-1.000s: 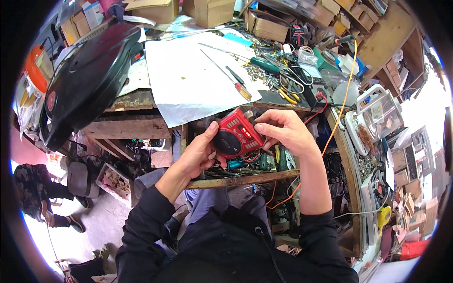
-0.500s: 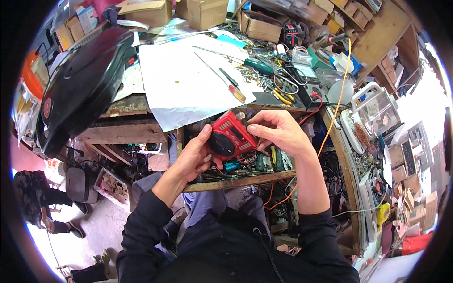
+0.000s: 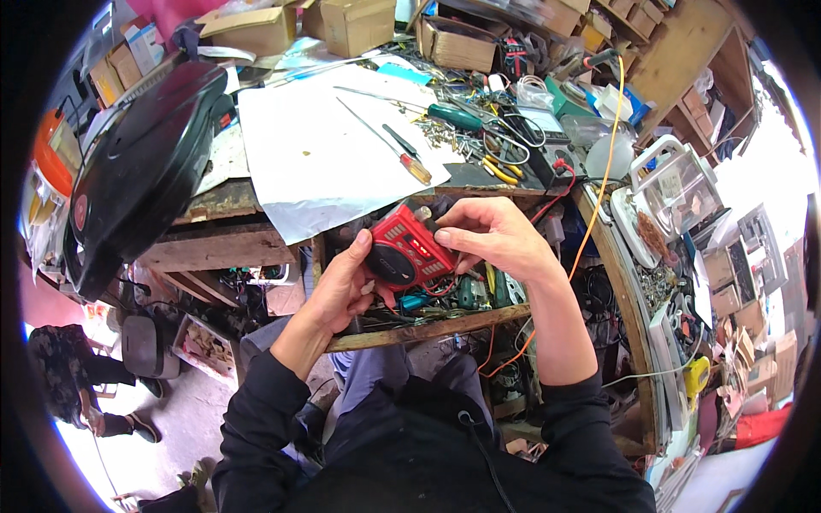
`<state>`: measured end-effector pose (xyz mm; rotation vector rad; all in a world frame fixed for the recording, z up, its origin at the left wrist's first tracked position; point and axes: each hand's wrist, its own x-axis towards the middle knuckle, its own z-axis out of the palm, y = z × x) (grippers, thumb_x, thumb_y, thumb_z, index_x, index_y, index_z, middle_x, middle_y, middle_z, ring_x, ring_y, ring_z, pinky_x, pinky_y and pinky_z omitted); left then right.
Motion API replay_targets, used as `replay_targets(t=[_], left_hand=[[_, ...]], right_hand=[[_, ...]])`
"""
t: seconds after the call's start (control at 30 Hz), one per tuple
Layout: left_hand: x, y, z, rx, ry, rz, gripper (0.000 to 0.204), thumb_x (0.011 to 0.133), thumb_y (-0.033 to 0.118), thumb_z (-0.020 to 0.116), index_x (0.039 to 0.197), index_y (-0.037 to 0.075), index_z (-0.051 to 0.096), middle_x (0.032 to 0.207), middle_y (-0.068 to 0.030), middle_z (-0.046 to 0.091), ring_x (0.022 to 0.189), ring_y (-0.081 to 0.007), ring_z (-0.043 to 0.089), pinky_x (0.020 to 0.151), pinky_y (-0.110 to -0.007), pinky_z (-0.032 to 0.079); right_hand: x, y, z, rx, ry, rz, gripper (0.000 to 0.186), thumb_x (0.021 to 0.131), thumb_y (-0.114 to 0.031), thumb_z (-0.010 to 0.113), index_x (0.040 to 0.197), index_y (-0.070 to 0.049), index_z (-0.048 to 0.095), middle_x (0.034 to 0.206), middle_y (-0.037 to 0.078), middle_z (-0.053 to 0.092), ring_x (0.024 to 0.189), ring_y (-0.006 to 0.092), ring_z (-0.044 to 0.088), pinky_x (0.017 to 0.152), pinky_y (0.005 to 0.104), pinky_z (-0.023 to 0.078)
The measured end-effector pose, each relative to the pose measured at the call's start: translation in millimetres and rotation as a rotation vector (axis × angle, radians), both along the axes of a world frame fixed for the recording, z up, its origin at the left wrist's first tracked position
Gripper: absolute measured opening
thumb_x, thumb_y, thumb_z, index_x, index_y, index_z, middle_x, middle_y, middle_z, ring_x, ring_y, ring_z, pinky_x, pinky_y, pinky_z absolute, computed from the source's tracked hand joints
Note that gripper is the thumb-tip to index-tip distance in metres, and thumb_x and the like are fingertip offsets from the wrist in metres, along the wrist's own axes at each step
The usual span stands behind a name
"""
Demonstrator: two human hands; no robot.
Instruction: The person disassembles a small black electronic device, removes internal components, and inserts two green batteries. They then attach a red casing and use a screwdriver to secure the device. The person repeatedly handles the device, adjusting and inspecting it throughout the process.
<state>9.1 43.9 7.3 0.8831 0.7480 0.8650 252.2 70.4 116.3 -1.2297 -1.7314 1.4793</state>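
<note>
A small red radio (image 3: 410, 248) with a black round speaker, a row of silvery buttons and glowing red digits is held at a tilt above an open drawer of tools (image 3: 462, 301). My left hand (image 3: 338, 291) grips its left side, thumb up beside the speaker. My right hand (image 3: 505, 244) is closed on the radio's right edge, thumb and index finger near a small pale part at its upper corner. Red wire loops under the radio.
A white sheet (image 3: 325, 145) with screwdrivers (image 3: 415, 167) covers the bench, beside scattered tools and screws. A large black casing (image 3: 137, 171) lies left; a meter (image 3: 539, 124), orange cable (image 3: 603, 188) and cartons (image 3: 346, 26) surround the bench. Another person (image 3: 68, 368) is at lower left.
Both hands and the radio appear slightly further left, while the bench has shifted in view too. The red digits looked dimmer half a second ago and now glow again.
</note>
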Motion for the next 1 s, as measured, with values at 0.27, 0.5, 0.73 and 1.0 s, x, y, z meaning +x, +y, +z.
replay_targets(t=[0.27,0.5,0.73,1.0], left_hand=[[0.7,1.3,-2.3,0.007,0.011,-0.008,0.077,0.1,0.076,0.037,0.141,0.012,0.052,0.104,-0.0119,0.072,0.063,-0.0132,0.067,0.036,-0.018,0.025],[0.2,2.4,-2.8,0.001,0.009,-0.01,0.077,0.099,0.076,0.036,0.136,0.011,0.054,0.101,-0.0122,0.073,0.065,-0.0144,0.068,0.036,-0.018,0.026],[0.6,1.7,-2.3,-0.01,0.024,-0.006,0.078,0.099,0.077,0.035,0.135,0.011,0.055,0.101,-0.0126,0.073,0.064,-0.0148,0.068,0.036,-0.019,0.026],[0.9,1.9,-4.1,-0.008,0.034,-0.01,0.077,0.099,0.077,0.037,0.138,0.012,0.054,0.102,-0.013,0.073,0.064,-0.0148,0.067,0.037,-0.019,0.025]], right_hand=[[1.8,-2.2,-1.0,-0.003,-0.006,-0.011,0.025,0.096,-0.02,0.075,0.106,0.002,0.071,0.094,0.006,0.073,0.075,0.0092,0.068,0.059,0.0235,0.059],[3.8,0.6,-7.1,0.026,0.017,0.007,0.025,0.097,-0.021,0.073,0.106,0.003,0.071,0.093,0.007,0.073,0.074,0.0096,0.068,0.059,0.0239,0.059],[4.1,1.4,-7.0,0.016,0.013,0.014,0.025,0.098,-0.02,0.073,0.106,0.003,0.07,0.093,0.007,0.073,0.075,0.0102,0.068,0.06,0.0245,0.059],[5.6,0.2,-7.4,0.009,0.015,0.02,0.025,0.097,-0.02,0.073,0.107,0.003,0.07,0.094,0.007,0.073,0.078,0.0108,0.069,0.061,0.0256,0.061]])
